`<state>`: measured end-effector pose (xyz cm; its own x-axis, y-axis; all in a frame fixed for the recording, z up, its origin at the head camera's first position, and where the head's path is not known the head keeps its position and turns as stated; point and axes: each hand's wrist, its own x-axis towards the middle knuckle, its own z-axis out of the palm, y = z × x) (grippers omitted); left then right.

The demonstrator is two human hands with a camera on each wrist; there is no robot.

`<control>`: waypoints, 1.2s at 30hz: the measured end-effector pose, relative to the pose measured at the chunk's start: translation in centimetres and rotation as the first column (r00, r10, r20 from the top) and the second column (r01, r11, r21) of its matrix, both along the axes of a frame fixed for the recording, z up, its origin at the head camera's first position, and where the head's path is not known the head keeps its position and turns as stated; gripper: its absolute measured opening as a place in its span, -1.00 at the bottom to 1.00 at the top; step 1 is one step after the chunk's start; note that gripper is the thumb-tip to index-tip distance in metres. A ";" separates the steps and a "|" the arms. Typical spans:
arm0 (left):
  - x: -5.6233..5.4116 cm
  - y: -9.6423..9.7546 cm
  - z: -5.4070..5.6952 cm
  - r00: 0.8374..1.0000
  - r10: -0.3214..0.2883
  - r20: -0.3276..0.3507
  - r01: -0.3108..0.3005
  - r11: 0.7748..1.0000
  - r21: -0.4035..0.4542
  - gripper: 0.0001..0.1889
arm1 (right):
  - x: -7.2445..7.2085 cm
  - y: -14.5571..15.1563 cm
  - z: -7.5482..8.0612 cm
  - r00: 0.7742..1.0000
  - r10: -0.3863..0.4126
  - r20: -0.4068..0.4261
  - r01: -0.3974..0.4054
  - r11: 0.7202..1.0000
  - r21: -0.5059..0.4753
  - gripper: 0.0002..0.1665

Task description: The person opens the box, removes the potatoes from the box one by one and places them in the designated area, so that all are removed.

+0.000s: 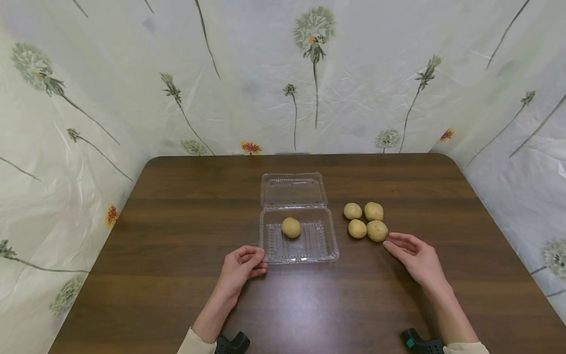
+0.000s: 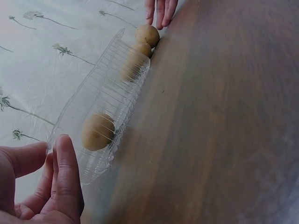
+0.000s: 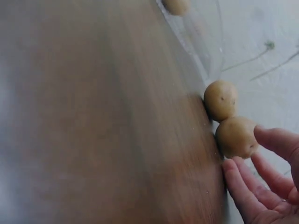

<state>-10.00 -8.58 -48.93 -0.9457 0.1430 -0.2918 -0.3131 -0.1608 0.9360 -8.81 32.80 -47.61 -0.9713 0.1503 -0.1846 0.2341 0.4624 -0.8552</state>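
Note:
A clear plastic clamshell container (image 1: pixel 329 241) lies on the table with its lid (image 1: pixel 294 191) folded back, and one potato (image 1: pixel 291 227) sits in its base. With thumb and fingers, my left hand (image 1: pixel 242 268) pinches the container's near left corner; the left wrist view shows the rim between the thumb (image 2: pixel 29 158) and fingertips. To the right of the container, several loose potatoes (image 1: pixel 357 228) stand in a close group. My right hand (image 1: pixel 415 255) is beside the nearest right potato (image 3: pixel 236 136), thumb and fingers parted, fingertips right at its side.
The brown wooden table (image 1: pixel 185 211) has rounded far corners. A pale sheet with a dandelion print (image 1: pixel 247 88) hangs behind it and along both sides. Dark wrist devices (image 1: pixel 232 342) are worn at both sleeves.

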 end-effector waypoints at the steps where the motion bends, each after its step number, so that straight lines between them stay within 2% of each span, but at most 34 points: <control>1: 0.0 0.0 0.0 1.000 0.000 0.000 0.000 1.000 0.000 -0.63 | 0.1 0.0 0.0 1.000 0.002 0.003 -0.002 1.000 -0.014 -0.24; 7: 0.0 0.0 0.1 1.000 -0.001 0.002 0.001 1.000 -0.003 -0.64 | 0.8 -0.9 0.0 0.999 0.040 0.010 -0.039 0.996 -0.079 -0.31; 15: 0.2 0.1 0.3 1.000 0.008 0.002 -0.008 1.000 -0.004 -0.65 | 0.9 -4.0 -0.6 0.984 0.155 -0.084 -0.168 0.972 -0.167 -0.56; 23: -0.1 0.1 0.1 1.000 -0.007 0.000 0.007 1.000 -0.010 -0.62 | 0.4 -6.6 0.6 0.964 0.230 -0.133 -0.249 0.958 -0.143 -0.63; 36: -0.1 -0.1 0.1 1.000 -0.007 0.016 0.007 1.000 -0.017 -0.64 | -0.1 -8.5 1.7 0.951 0.257 -0.171 -0.277 0.956 -0.101 -0.65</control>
